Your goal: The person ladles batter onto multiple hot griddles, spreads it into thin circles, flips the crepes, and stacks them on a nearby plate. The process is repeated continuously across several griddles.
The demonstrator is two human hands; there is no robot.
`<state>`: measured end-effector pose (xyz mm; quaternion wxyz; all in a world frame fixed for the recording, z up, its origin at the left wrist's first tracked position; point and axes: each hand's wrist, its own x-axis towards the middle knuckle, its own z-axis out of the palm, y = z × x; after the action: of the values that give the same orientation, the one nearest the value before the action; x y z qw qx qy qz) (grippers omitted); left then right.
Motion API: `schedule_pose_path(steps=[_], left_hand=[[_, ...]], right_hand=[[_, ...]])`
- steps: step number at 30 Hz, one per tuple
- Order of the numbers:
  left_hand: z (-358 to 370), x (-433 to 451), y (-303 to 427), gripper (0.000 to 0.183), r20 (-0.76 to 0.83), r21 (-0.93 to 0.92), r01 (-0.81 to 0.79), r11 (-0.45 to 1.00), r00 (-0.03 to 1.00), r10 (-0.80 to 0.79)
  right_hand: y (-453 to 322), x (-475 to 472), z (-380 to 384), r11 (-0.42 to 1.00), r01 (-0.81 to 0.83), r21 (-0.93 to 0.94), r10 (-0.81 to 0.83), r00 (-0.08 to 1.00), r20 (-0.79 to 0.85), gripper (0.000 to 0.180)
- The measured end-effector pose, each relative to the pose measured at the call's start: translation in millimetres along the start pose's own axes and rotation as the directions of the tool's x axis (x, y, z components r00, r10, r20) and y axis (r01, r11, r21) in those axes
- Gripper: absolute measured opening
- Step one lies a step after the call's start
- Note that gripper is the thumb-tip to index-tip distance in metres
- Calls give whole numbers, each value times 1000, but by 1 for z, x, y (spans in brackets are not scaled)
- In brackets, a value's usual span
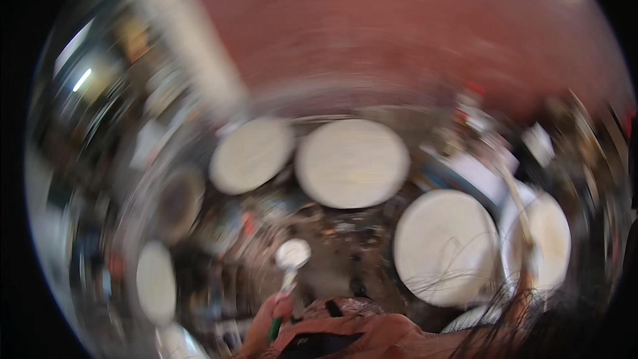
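My left hand [282,307] grips a short tool with a green handle [274,330] and a pale neck. A small round white piece [293,254] shows at the tool's far end; blur hides what kind of tool it is. On the right, my right hand [524,279] is partly behind loose hair and blurred. It is near a pale upright disc [551,239], where a thin light-coloured strip [516,199] rises from it. Whether the fingers close on the strip I cannot tell. A large cream disc [446,248] stands just left of that hand.
More cream discs [353,163] stand before me, with another disc [253,155] beside them and a narrow-looking one [156,283] at left. Small debris [344,229] litters the brown surface. A blue-sided box [451,177] lies at right. Behind rises a red wall [389,35].
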<state>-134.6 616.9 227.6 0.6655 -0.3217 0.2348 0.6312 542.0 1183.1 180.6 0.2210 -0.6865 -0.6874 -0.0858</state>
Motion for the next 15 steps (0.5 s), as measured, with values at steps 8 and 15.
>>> schedule_pose_path(steps=[8, 15], left_hand=[[-44, -86, -2, 22, 231, -303, -183, 935, 938, 258], [-209, -262, -53, 34, 105, -279, -858, 432, 420, 902]], right_hand=[[-430, -95, 8, 588, 235, 774, -601, 767, 224, 26], [-812, -391, -57, 108, 32, 994, -986, -123, 111, 26]])
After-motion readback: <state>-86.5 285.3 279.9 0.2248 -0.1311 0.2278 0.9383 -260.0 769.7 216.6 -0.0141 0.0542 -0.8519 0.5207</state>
